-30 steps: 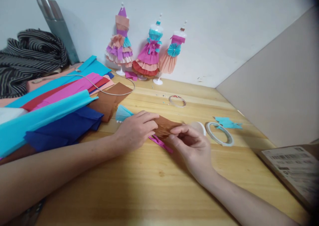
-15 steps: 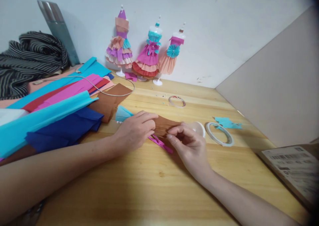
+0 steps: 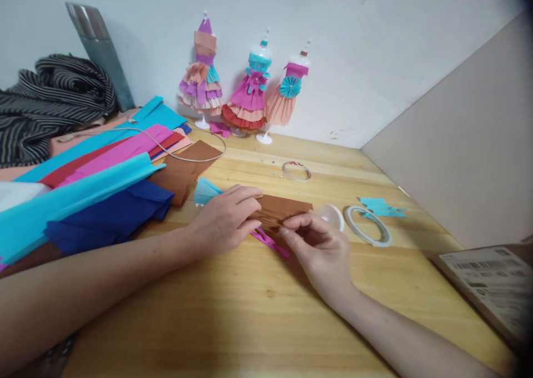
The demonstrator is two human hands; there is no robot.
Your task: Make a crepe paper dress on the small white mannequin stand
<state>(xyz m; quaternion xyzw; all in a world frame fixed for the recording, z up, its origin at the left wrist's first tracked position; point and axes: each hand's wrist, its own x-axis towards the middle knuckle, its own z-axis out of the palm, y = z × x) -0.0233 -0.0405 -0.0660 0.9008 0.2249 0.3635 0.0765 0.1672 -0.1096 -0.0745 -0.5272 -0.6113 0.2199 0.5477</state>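
A strip of brown crepe paper (image 3: 285, 207) stretches between my two hands, gathered into small folds along its lower edge. My left hand (image 3: 229, 217) is closed on the strip's left end. With thumb and index finger, my right hand (image 3: 318, 239) pinches the lower edge near the right end. Under the strip, a bright pink paper piece (image 3: 272, 243) shows on the table. Light blue paper (image 3: 207, 190) sticks out behind my left hand, beside small white beads; the rest of whatever it belongs to is hidden. A white round piece (image 3: 333, 217) lies just behind my right hand.
Tape rolls (image 3: 368, 226) and a torn turquoise scrap (image 3: 383, 206) lie at right, near a cardboard box (image 3: 487, 278). Coloured crepe sheets (image 3: 104, 217) and a brown sheet (image 3: 187, 170) cover the left. Dress forms in paper dresses (image 3: 247, 100) stand along the wall.
The brown strip's upper edge has spread flatter and its right corner now shows above my right hand. My left fingers have shifted slightly; both hands stay on the paper.
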